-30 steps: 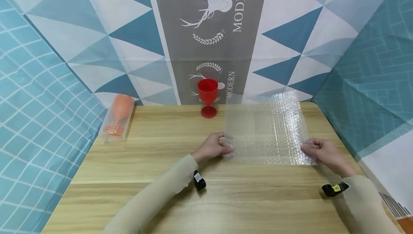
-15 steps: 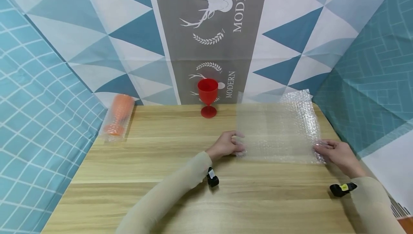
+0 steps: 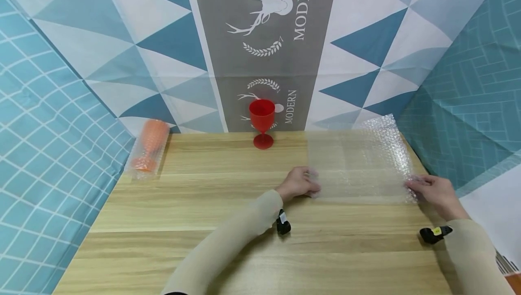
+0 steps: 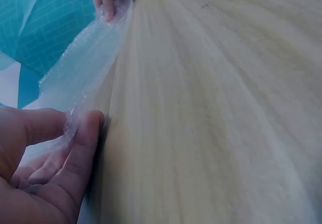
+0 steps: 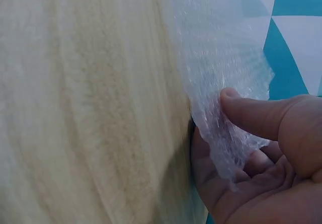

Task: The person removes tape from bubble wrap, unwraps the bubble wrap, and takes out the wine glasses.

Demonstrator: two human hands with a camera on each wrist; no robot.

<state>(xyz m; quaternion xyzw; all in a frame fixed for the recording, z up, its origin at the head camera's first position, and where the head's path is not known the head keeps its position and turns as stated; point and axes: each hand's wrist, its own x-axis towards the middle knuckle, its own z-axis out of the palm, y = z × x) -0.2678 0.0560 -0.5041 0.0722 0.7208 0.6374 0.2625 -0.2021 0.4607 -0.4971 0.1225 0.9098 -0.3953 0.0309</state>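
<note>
A clear sheet of bubble wrap [image 3: 358,168] is spread between both hands at the right side of the table. My left hand [image 3: 300,182] pinches its near left corner. In the left wrist view the thumb and fingers [image 4: 83,148] have the plastic edge between them. The near right corner is pinched by my right hand [image 3: 437,194]; the right wrist view shows the thumb on top of the crinkled wrap [image 5: 221,123] and fingers beneath it. Left of the sheet a red plastic goblet [image 3: 262,121] stands upright at the back of the table.
An orange goblet [image 3: 150,143] wrapped in bubble wrap lies at the table's back left corner. The wooden table [image 3: 195,186] meets a patterned backdrop [image 3: 264,59] behind, with blue tiled cloth [image 3: 61,127] on the left and teal cloth [image 3: 468,105] on the right.
Both hands have moved to the right with the bubble wrap, carrying it away from the red goblet. The sheet sits lower against the backdrop. Both goblets have stayed put.
</note>
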